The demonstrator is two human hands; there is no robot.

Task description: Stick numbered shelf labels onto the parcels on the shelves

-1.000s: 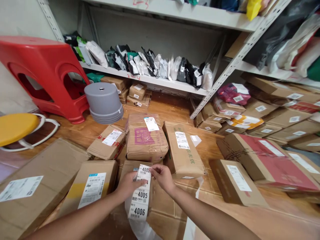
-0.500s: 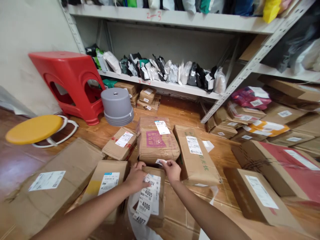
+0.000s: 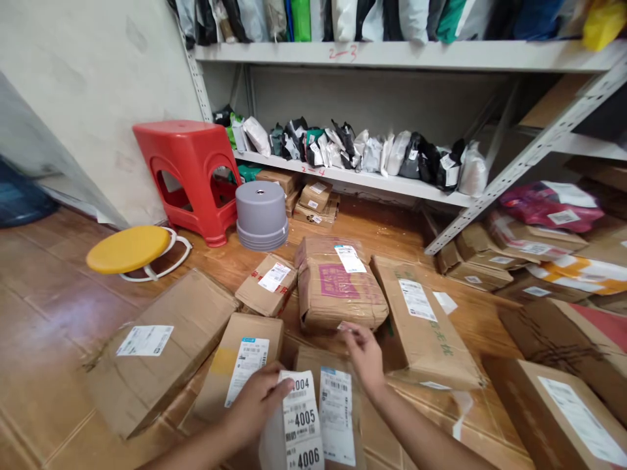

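My left hand (image 3: 262, 398) is closed on a strip of number labels (image 3: 302, 421), thumb on top. The strip reads 4004, 4005, 4006 and hangs down in front of a carton (image 3: 358, 391) with a white shipping label. My right hand (image 3: 363, 352) pinches a small white label (image 3: 341, 326), mostly covered by the fingers, at the lower front edge of a taped carton with purple print (image 3: 337, 281). Whether that label touches the carton I cannot tell. Left of my left hand lies a carton with a yellow patch (image 3: 223, 365).
A long carton (image 3: 166, 365) lies at left, a green-printed carton (image 3: 426, 326) at right. Behind stand a yellow-seated stool (image 3: 128, 249), a red stool (image 3: 189, 163), grey stacked stools (image 3: 262, 215) and a white shelf (image 3: 392, 57) with bagged parcels. More cartons (image 3: 553, 405) flank the right.
The view has shifted left, so things sit further right. My left hand has drawn the label strip back and left, off the carton's shipping label. My right hand remains at the purple-printed carton's front edge.
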